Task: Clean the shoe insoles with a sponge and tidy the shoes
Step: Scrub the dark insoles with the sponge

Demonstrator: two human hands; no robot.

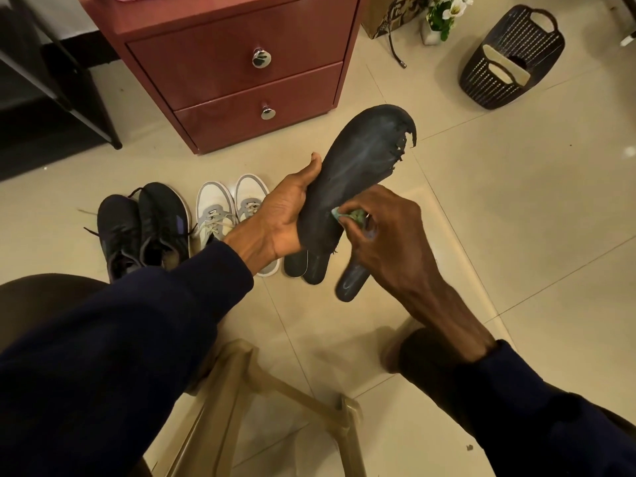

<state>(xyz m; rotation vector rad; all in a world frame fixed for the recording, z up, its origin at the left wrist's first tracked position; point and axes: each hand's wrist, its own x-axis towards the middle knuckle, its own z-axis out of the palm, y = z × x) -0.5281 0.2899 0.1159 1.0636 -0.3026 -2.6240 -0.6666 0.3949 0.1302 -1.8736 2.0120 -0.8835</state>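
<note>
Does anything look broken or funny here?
Yes. The dark insole that the left hand holds is damaged: its toe end is torn and ragged, with frayed bits along one edge. The right hand presses a sponge lower down on it.

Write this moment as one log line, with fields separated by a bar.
left hand: holds torn dark insole | right hand: presses sponge on it | floor: other insoles, black shoes, white shoes

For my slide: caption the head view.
Left hand holds a torn insole; right hand presses a sponge to it.
</note>
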